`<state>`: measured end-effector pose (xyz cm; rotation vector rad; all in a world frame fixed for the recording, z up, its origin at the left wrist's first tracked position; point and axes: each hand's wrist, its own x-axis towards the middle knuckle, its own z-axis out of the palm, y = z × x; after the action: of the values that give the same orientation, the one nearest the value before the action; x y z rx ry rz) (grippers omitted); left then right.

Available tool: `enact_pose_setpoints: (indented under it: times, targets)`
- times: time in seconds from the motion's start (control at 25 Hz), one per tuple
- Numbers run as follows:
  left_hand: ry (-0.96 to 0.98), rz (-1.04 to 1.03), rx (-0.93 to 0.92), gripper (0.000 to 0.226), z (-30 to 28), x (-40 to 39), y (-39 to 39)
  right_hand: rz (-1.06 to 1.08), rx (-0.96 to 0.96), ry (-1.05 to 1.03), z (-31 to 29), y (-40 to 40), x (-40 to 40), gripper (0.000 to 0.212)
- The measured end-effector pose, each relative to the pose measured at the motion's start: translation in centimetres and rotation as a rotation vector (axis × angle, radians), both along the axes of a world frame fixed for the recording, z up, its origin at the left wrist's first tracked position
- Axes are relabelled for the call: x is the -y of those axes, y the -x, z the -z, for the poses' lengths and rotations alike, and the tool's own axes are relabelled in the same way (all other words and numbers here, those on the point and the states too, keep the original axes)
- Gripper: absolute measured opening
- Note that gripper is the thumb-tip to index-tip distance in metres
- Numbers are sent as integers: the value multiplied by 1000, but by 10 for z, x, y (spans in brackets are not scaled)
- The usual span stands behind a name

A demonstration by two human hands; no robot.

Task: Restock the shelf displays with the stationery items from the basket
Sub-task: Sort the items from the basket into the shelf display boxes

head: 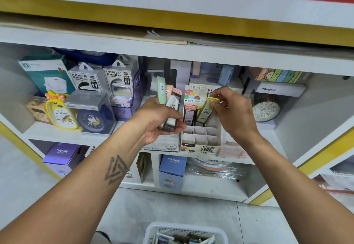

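My left hand [161, 121] grips a bunch of slim lead-refill cases [166, 98], green, pink and white, held upright in front of the shelf. My right hand [233, 109] pinches a yellow-capped refill case [207, 109] and holds it tilted over the back row of a white cardboard display box [201, 140] with a grid of small compartments. A pink-capped case [189, 115] and another yellow one stand in that back row. The front compartments hold nothing. The white basket [153, 232] with more stationery sits on the floor below.
Left on the same shelf stand power bank boxes [86, 80], a duck alarm clock [60, 112] and a blue clock in a clear box [92, 119]. A white clock [265, 109] sits right of the display box. CRUHRE boxes [172, 171] fill the lower shelf.
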<state>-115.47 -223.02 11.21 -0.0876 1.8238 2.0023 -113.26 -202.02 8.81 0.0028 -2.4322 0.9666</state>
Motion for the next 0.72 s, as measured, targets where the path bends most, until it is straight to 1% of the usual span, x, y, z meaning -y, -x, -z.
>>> enact_pose_setpoints:
  times: [0.08,0.2,0.28,0.32,0.36,0.44,0.48,0.52,0.72]
  targets:
    - [-16,31,14,21,1,-2,-2,-13,4,-67,4,0,0,16]
    - [-28,79,18,23,1,-4,-3,-31,-10,-269,10,-1,3,25]
    - [-43,108,26,23,1,-4,-4,-20,0,-257,7,-1,6,27]
    - [-53,130,30,22,0,-4,-5,-16,11,-175,4,-1,8,25]
    - [-66,155,34,22,0,-4,-6,-31,47,-27,0,-1,11,23]
    - [-102,204,48,23,-1,-4,-9,-128,186,376,-6,-3,18,20]
    - [-115,220,54,25,-1,-4,-9,-172,239,522,-8,-4,21,20]
    - [-116,231,60,26,-1,-5,-9,-201,264,599,-9,-4,22,19]
    - [-113,246,79,20,0,-5,-11,-227,298,813,-13,-5,16,7]
